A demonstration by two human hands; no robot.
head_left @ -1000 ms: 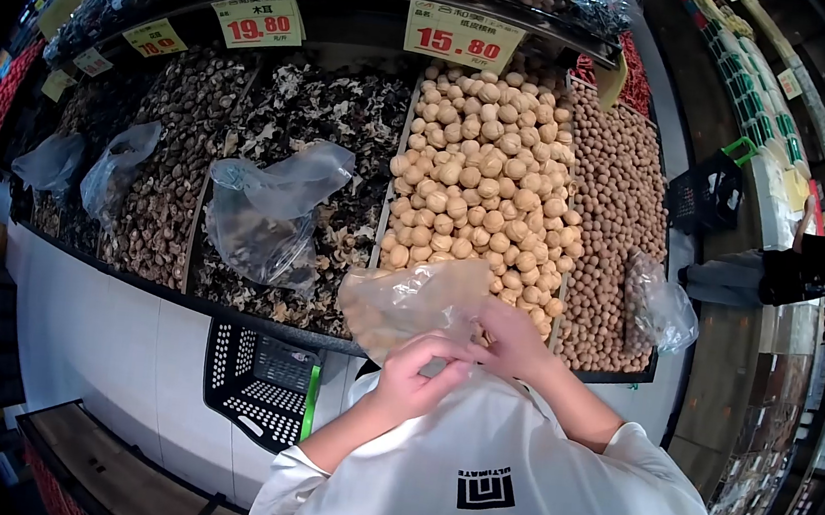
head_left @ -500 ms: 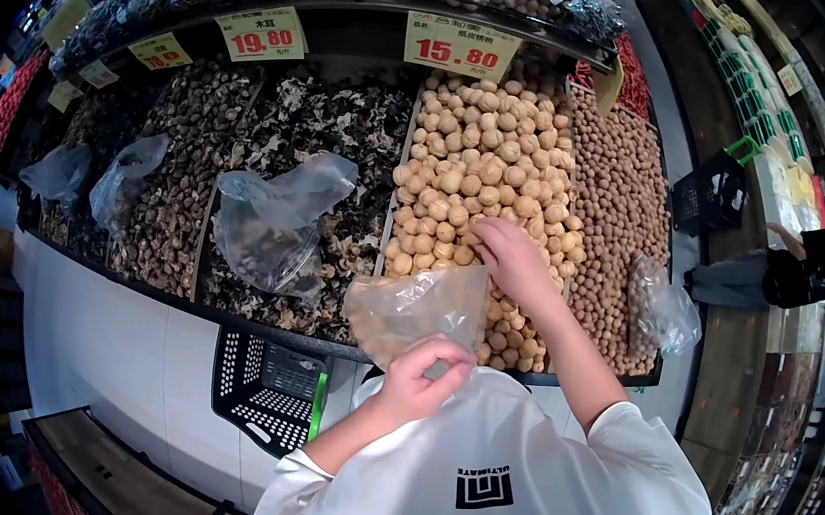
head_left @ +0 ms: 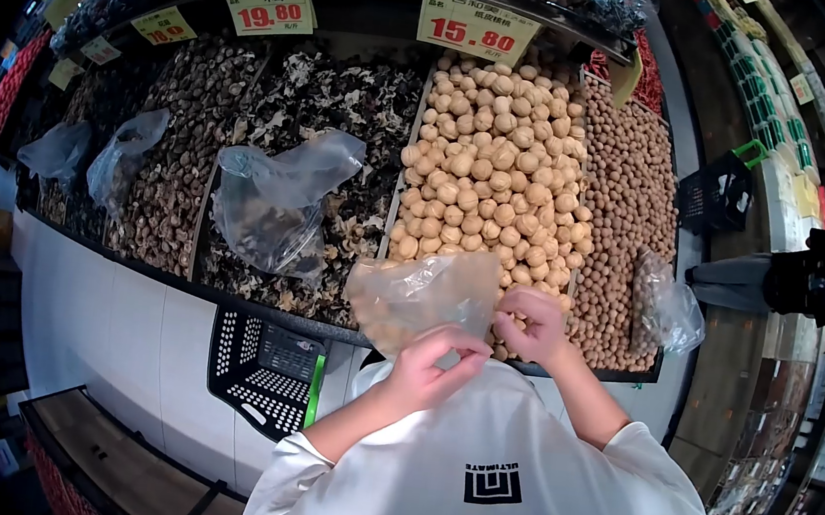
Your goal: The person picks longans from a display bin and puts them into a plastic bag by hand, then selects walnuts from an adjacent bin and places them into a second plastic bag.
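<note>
My left hand [head_left: 434,362] is closed on the near edge of a clear plastic bag [head_left: 424,294], which spreads over the front of the bins. Pale round shapes show faintly through its film. Beside the bag's right edge, my right hand [head_left: 534,327] is low over the front of the walnuts [head_left: 493,165], its fingers curled inward. Whatever those fingers hold, if anything, is hidden. The walnuts fill a bin under a 15.80 price sign [head_left: 477,28].
Dried black fungus [head_left: 349,100] fills the bin to the left, with another plastic bag [head_left: 283,194] on it. Smaller brown nuts [head_left: 630,200] lie to the right. A black shopping basket [head_left: 265,373] stands below the front edge. A person [head_left: 792,282] stands at the far right.
My right hand has drawn back from the middle of the walnuts toward me, down to the bag's right side. My left hand keeps its grip; the view has shifted slightly.
</note>
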